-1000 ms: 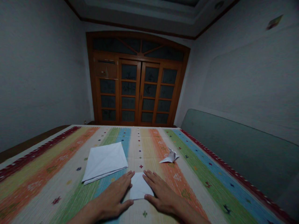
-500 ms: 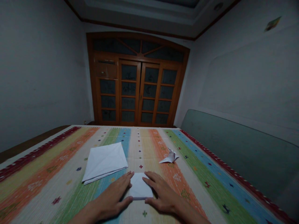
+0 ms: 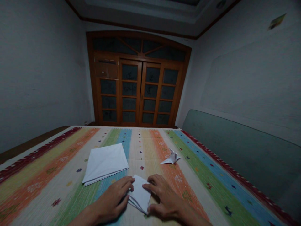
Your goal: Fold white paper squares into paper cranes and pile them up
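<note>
Holding a folded paper (image 3: 139,194) with both hands on a striped mat (image 3: 44,185), its tip tilting down toward the near side. Pressing the left hand (image 3: 110,196) against the paper's left side, with fingers (image 3: 124,182) clamped on the upper corner. Gripping the right side with the right hand (image 3: 164,196), fingers closing on the edge and the low tip. Leaving a paper pile (image 3: 104,163) just beside the left hand and a paper bird (image 3: 171,158) farther off, past the right hand, with lots of open mat around.
</note>
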